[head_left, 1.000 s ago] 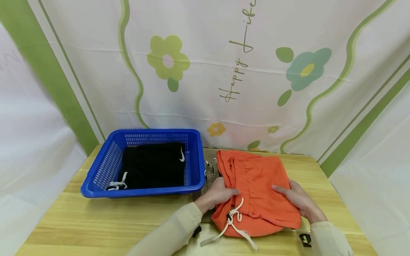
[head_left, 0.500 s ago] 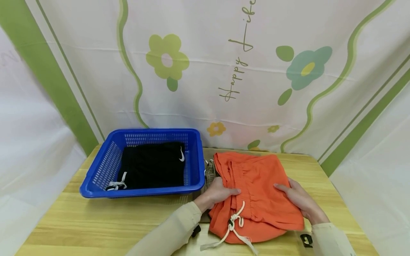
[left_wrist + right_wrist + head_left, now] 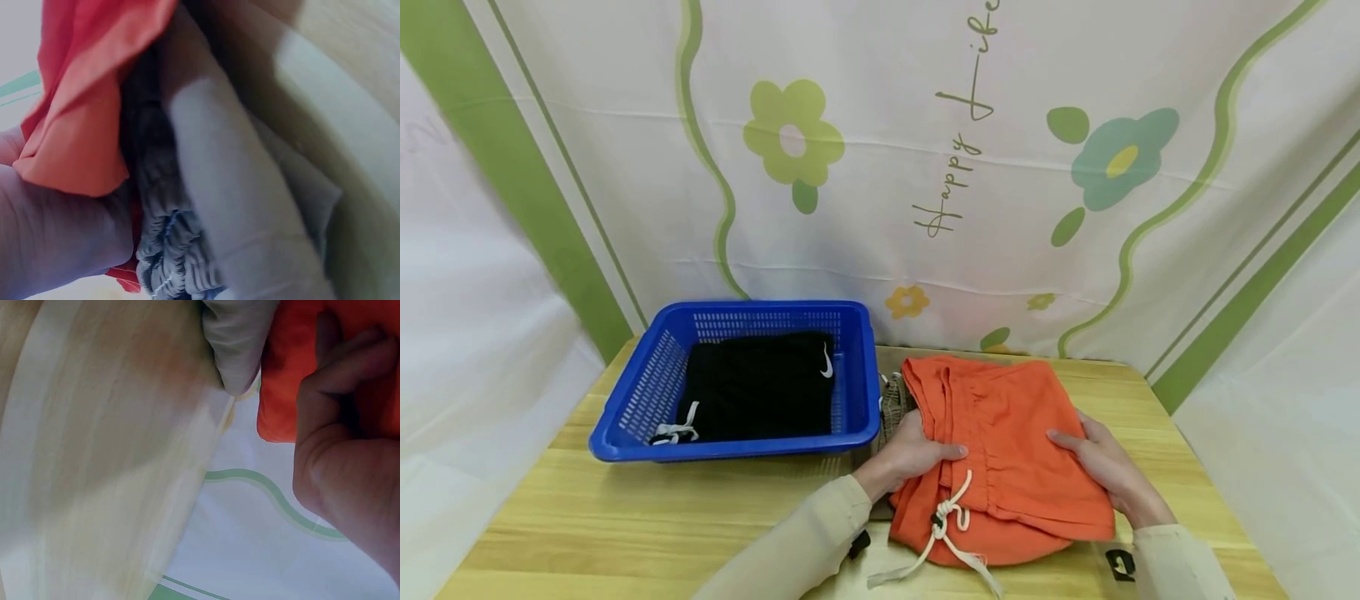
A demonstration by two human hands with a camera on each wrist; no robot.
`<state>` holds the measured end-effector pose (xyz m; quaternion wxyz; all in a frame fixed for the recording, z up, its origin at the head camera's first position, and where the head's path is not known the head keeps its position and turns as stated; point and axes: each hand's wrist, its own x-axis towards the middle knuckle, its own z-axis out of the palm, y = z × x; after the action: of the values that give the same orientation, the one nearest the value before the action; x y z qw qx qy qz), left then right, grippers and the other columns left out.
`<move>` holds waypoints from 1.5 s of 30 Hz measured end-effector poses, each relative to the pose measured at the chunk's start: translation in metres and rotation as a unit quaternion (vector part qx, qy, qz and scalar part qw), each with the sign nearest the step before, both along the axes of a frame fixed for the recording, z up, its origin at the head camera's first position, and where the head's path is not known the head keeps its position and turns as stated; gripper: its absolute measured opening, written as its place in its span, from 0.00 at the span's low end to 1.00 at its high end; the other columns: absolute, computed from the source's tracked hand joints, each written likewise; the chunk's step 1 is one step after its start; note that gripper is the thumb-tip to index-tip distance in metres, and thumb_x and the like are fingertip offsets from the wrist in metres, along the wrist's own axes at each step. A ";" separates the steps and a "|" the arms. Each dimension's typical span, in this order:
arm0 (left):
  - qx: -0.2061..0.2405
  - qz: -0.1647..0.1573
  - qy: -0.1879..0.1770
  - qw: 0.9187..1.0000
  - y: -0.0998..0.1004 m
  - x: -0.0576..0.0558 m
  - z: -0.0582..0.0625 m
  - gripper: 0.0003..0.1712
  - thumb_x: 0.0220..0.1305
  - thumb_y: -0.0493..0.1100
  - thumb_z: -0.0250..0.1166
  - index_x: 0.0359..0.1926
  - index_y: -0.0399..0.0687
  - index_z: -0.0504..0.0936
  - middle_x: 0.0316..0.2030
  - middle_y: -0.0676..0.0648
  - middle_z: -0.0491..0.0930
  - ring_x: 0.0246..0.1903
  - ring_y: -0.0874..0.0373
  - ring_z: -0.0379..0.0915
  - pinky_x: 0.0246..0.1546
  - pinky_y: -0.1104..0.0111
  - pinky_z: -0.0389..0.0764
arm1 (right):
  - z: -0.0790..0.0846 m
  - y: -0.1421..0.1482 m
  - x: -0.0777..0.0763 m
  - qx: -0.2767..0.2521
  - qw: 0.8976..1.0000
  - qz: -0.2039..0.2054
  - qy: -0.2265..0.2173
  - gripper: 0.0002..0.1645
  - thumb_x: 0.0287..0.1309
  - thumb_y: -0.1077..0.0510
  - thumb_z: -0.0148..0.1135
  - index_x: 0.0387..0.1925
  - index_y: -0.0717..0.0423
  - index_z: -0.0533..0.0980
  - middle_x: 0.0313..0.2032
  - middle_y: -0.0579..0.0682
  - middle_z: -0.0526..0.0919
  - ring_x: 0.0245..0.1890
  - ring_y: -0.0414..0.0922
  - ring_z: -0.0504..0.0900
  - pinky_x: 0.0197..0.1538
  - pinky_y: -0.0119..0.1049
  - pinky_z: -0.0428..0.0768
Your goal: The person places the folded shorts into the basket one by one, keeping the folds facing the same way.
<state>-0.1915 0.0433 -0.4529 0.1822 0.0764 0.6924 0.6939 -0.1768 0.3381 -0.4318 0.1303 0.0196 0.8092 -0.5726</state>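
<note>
Folded orange shorts [image 3: 1007,425] with a white drawstring [image 3: 943,525] lie at the table's right on a beige garment [image 3: 893,404]. My left hand [image 3: 917,454] grips their left edge, thumb on top. My right hand [image 3: 1097,467] grips the right edge, thumb on the cloth. In the left wrist view, the orange cloth [image 3: 81,112] sits over the grey-beige garment [image 3: 237,206] beside my left hand [image 3: 56,237]. In the right wrist view, the curled fingers of my right hand [image 3: 350,444] press into the orange shorts [image 3: 294,375].
A blue plastic basket [image 3: 730,450] stands at the table's left with folded black shorts [image 3: 760,387] inside. The wooden table [image 3: 662,525] stretches in front of it. A flowered curtain [image 3: 925,167] hangs close behind the table's far edge.
The orange shorts' near edge has drawn back slightly from the table's front, and both hands have shifted a little with it. The basket has not moved.
</note>
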 end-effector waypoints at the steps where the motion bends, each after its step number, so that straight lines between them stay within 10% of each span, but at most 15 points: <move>1: 0.002 0.001 0.004 1.000 0.000 0.001 0.001 0.25 0.57 0.31 0.75 0.55 0.41 0.78 0.43 0.49 0.84 0.43 0.56 0.83 0.48 0.63 0.83 | 0.001 0.000 0.001 0.000 1.000 -0.001 0.004 0.39 0.76 0.52 0.55 0.78 0.63 0.52 0.62 0.64 0.73 0.49 0.43 0.81 0.49 0.38 0.81; 45: 0.075 -0.087 0.136 0.984 -0.077 0.033 0.096 0.40 0.65 0.33 0.70 0.71 0.53 0.61 0.60 0.43 0.76 0.55 0.50 0.79 0.52 0.60 0.82 | 0.084 -0.060 0.034 -0.003 0.984 0.004 0.176 0.29 0.74 0.56 0.58 0.71 0.59 0.64 0.48 0.50 0.83 0.41 0.44 0.86 0.42 0.35 0.84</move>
<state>-0.1583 -0.0338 -0.3568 0.1402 0.2435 0.6472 0.7087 -0.1428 0.2783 -0.3477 -0.0121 -0.0851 0.8179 -0.5690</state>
